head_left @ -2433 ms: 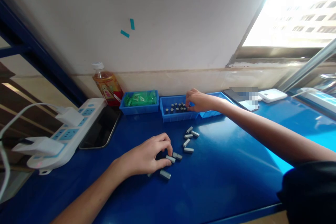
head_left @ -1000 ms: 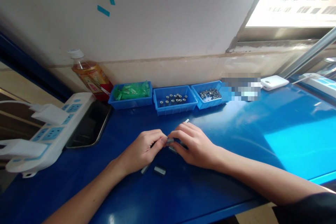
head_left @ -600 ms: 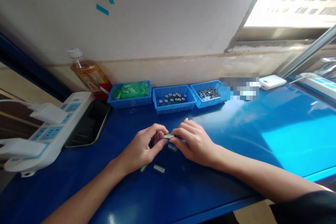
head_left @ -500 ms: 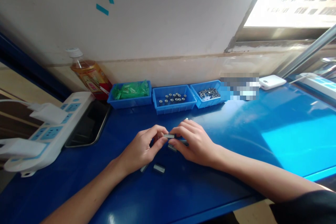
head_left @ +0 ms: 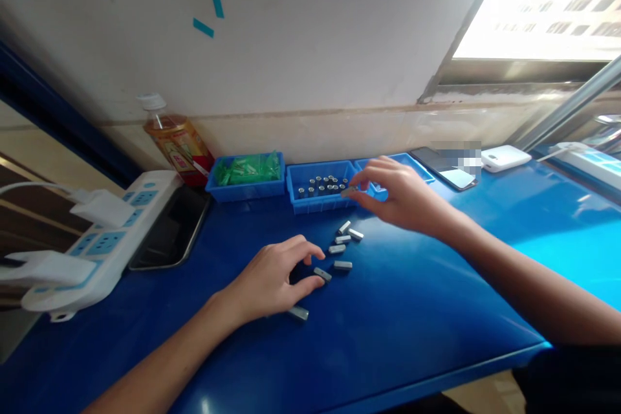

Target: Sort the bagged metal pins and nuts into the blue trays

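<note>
My right hand (head_left: pixel 398 197) pinches a small metal hex standoff (head_left: pixel 348 192) between thumb and fingertips, at the right front rim of the middle blue bin (head_left: pixel 315 207). Inside that bin, several standoffs (head_left: pixel 321 189) stand on end. My left hand (head_left: pixel 281 275) rests low over the blue table, thumb and index finger apart. A loose standoff (head_left: pixel 322 274) lies at its thumb tip. Several more, such as one standoff (head_left: pixel 343 265), lie scattered between the hands. Another standoff (head_left: pixel 299 313) shows partly below my left thumb.
A blue bin with green bags (head_left: pixel 247 171) stands left of the middle one. The right bin (head_left: pixel 412 160) is partly covered by my hand. Further left are a drink bottle (head_left: pixel 177 142), a black phone (head_left: pixel 169 233) and a power strip (head_left: pixel 107 242). A white device (head_left: pixel 506 158) lies at right.
My right hand has moved forward and right to the middle bin with a standoff. My left hand has let go and spread its fingers. Loose standoffs between the hands have come into view.
</note>
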`<action>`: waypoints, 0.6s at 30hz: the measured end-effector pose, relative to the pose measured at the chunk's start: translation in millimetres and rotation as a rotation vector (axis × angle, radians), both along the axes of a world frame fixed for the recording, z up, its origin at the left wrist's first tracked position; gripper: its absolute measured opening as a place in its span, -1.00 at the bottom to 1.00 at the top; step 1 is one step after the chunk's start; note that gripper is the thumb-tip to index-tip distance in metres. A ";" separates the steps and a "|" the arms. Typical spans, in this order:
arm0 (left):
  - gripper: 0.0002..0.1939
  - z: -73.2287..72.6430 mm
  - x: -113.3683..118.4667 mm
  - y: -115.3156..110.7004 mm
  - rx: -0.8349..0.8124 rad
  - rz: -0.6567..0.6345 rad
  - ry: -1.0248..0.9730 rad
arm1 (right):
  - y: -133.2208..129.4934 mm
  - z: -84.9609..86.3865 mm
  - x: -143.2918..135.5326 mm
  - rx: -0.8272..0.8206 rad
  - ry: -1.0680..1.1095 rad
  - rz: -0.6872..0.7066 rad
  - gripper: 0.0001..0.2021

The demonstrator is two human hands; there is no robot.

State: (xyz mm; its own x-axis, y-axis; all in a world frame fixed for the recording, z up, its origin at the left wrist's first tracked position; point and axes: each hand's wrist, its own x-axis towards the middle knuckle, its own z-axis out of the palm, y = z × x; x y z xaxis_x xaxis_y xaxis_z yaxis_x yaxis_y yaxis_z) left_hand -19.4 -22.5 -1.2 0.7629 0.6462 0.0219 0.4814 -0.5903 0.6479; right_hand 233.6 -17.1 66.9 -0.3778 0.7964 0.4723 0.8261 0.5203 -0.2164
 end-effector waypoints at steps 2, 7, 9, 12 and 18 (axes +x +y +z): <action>-0.84 1.7 0.8 -0.8 0.032 -0.031 0.030 | 20.5 13.1 13.1 -0.091 -0.108 -0.094 -0.84; -0.89 3.9 0.5 -2.1 0.069 -0.030 0.052 | 56.0 10.5 24.3 -0.271 -0.361 -0.192 -0.77; -0.89 3.7 0.1 -2.0 0.076 -0.035 0.056 | 62.4 3.5 23.9 -0.303 -0.412 -0.190 -0.74; -0.88 3.4 -0.2 -1.6 0.074 -0.040 0.061 | 68.2 -3.7 22.7 -0.347 -0.454 -0.163 -0.75; -0.89 4.1 -0.5 -1.7 0.055 -0.044 0.058 | 76.1 -4.4 18.8 -0.409 -0.506 -0.152 -0.75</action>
State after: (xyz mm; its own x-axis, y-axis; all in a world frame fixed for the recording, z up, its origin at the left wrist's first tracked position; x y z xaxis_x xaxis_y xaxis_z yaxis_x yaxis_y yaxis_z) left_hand -19.9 -24.2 2.9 0.7914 0.6112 0.0120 0.4899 -0.6458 0.5857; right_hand 252.4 59.0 62.5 -0.3425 0.9357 -0.0851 0.9354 0.3480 0.0622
